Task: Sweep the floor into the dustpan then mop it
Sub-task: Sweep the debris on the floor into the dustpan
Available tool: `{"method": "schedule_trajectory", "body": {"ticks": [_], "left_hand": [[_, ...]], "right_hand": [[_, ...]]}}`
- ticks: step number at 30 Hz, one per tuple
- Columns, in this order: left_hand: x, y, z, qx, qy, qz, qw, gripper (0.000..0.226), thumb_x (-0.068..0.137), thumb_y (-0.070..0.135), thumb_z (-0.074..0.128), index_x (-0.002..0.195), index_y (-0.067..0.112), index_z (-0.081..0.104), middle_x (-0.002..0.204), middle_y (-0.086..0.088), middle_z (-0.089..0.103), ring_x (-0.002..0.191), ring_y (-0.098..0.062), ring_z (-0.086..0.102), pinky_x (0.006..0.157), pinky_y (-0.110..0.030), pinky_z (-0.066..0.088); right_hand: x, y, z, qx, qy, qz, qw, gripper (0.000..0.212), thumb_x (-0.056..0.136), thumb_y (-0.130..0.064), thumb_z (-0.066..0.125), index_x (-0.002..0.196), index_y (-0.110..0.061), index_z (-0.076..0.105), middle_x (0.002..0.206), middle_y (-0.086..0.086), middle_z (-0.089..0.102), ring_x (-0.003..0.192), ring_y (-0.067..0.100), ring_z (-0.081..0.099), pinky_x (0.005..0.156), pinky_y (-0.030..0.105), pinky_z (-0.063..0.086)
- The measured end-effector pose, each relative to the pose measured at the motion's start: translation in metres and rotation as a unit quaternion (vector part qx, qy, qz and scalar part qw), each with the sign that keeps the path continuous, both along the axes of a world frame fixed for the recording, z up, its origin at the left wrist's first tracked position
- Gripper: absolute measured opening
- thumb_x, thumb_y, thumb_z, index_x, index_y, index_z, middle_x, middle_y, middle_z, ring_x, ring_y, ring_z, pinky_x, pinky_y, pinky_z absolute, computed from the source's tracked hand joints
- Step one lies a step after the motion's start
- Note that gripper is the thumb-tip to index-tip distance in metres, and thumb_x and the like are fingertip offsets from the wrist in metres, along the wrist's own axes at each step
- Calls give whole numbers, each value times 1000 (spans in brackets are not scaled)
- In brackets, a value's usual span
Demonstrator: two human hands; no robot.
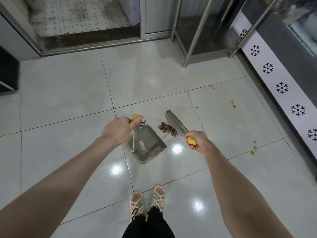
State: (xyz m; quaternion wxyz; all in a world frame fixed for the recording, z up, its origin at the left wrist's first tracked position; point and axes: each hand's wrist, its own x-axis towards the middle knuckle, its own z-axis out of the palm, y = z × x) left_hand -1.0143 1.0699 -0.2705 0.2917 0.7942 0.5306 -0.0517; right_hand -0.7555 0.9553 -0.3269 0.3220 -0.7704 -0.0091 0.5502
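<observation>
Glossy pale floor tiles [68,100] fill the view, ceiling lights glinting off them, with a dark doorway threshold [89,39] far ahead of both hands. Left hand [118,130] is wrapped around the top of the dustpan pole [135,138], thumb lying beside its yellow cap [136,116]. Just below and to the right of that hand sits the grey dustpan [151,143], down on the tile, a streak of pale dust in its tray. Over to the right hand [199,141]: fingers curled tight around the yellow-tipped broom handle [191,140]. The broom head [175,121] reaches out just ahead and to the left of that fist, low at the floor. Between the two hands lies a small reddish-brown debris pile [168,129], touching the broom head and just beside the dustpan's edge, not inside it. Well off to the right of the right hand, yellow spots [233,103] dot the tiles. Sandalled feet [137,201] stand behind both hands, close to the camera.
</observation>
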Motion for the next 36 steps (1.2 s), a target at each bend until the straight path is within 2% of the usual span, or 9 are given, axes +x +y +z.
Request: {"method": "schedule_trajectory", "body": {"ticks": [7,12,18,23,29,36], "left_hand": [[8,9,-1,20,20,-24,999,75,89,68,16,74,7,56,80,-13,60,81,-33,56,69,-36,41],[15,18,-1,31,21,-30,999,72,89,67,13,70,9,52,75,-10,57,79,-33,56,67,-36,41],[15,15,-5,39,34,-31,998,77,89,68,13,83,8,60,73,-6,53,81,-33,56,67,-36,41],[4,1,-5,31,28,-20,999,73,93,65,16,81,7,58,69,-4,48,78,-32,53,67,-35,39],[-26,-22,-7,15,11,-8,1000,74,87,68,13,73,8,54,68,-6,50,76,-31,51,66,-35,37],[-56,-47,-10,-4,-27,25,999,68,83,70,13,66,14,48,70,-6,55,79,-30,53,67,-35,37]], "right_hand": [[-5,1,-10,-10,25,15,1000,6,81,3,60,82,0,55,61,10,46,34,15,46,32,14,30],[-15,4,-12,-38,26,67,997,20,83,3,56,102,-1,54,63,10,46,47,19,49,33,14,31],[-42,-14,0,-63,64,108,990,10,83,1,59,88,-5,52,64,9,46,48,19,52,34,14,31],[-69,-23,19,-51,105,104,988,11,81,1,59,79,-7,52,62,7,44,44,17,50,34,14,26],[-65,-39,49,-12,93,43,995,9,83,3,54,76,-2,52,62,7,42,50,17,42,29,13,22],[-66,-36,61,6,99,23,995,11,82,0,55,74,-5,50,64,6,42,42,13,40,28,13,21]]}}
